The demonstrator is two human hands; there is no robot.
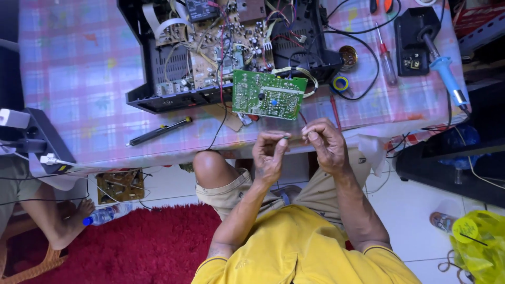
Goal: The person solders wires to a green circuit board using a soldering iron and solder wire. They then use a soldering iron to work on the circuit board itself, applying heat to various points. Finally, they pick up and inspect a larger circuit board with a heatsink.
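While both hands are raised close together just off the near edge of the table (79, 79), the left hand (269, 152) and the right hand (325, 143) each have their fingers pinched shut on something very small and thin between them; what it is cannot be made out. Directly beyond the hands, a green circuit board (269, 94) leans at the table edge, touching the open black chassis (158, 100). That chassis works as an open case: inside it lie brown circuit boards (221, 42), bundled wires and white ribbon cables (163, 23). A black screwdriver (158, 131) lies on the checked cloth to the left of the hands. To the right of the chassis sit a small round tin (347, 54), a roll of tape (341, 83), a red-handled screwdriver (387, 63) and a black stand (415, 39) holding a blue-handled soldering iron (446, 71). On the floor, a yellow plastic bag (481, 244) lies at the right, its contents hidden, and a plastic bottle (102, 215) lies by the red rug (142, 247).
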